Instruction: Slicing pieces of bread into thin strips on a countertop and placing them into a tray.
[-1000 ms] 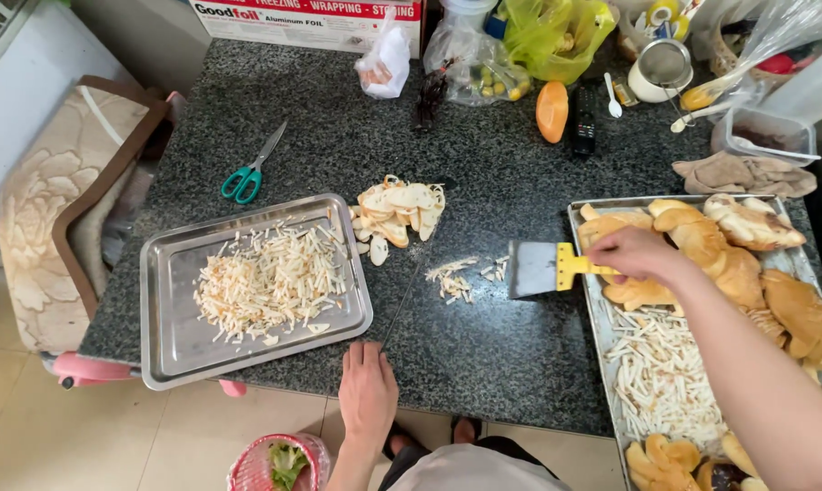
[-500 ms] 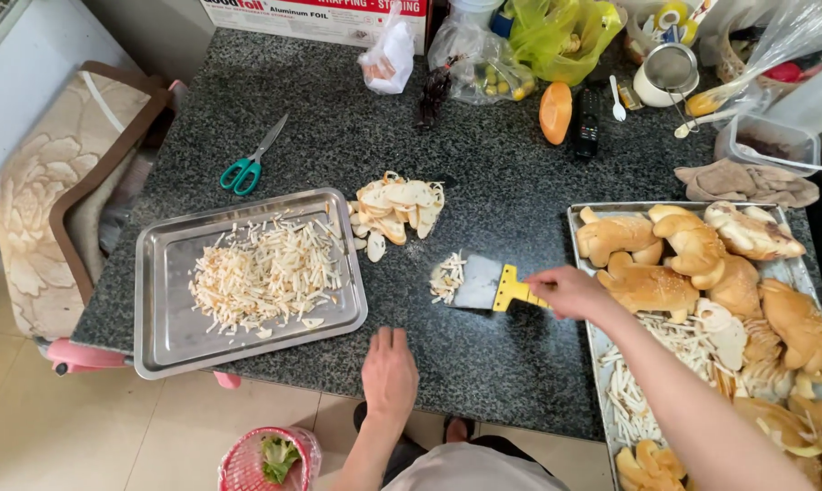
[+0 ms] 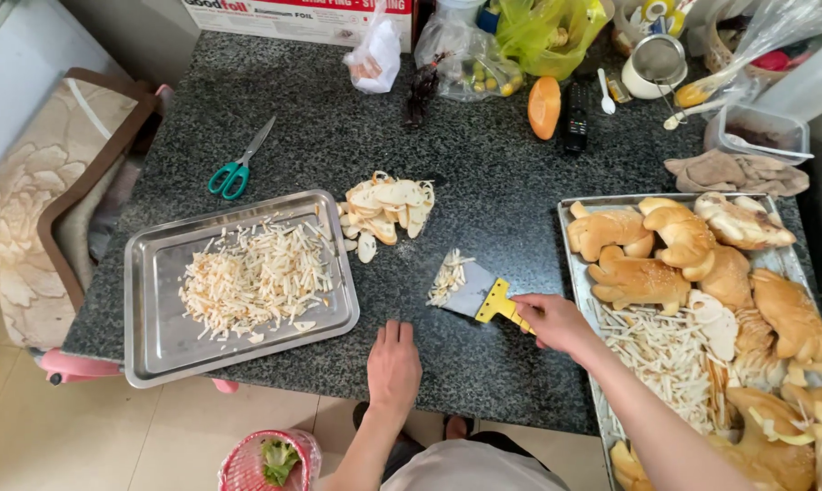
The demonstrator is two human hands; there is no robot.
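Head view: the right hand (image 3: 556,320) is clamped on the yellow handle of a scraper (image 3: 485,298), whose blade gathers a small heap of bread strips (image 3: 447,275) on the dark counter (image 3: 483,182), just right of the steel tray (image 3: 156,355). The left hand (image 3: 393,365) lies flat and open on the counter's near edge, holding nothing. The step looks like sweeping loose strips toward that tray (already holding a spread of strips), so the next push needs the blade kept flat; the tray of rolls (image 3: 574,273) sits further right.

A long white box (image 3: 297,14) with red print lies at the back of the dark counter (image 3: 338,136) — plastic bags (image 3: 483,55) sit just beside it.
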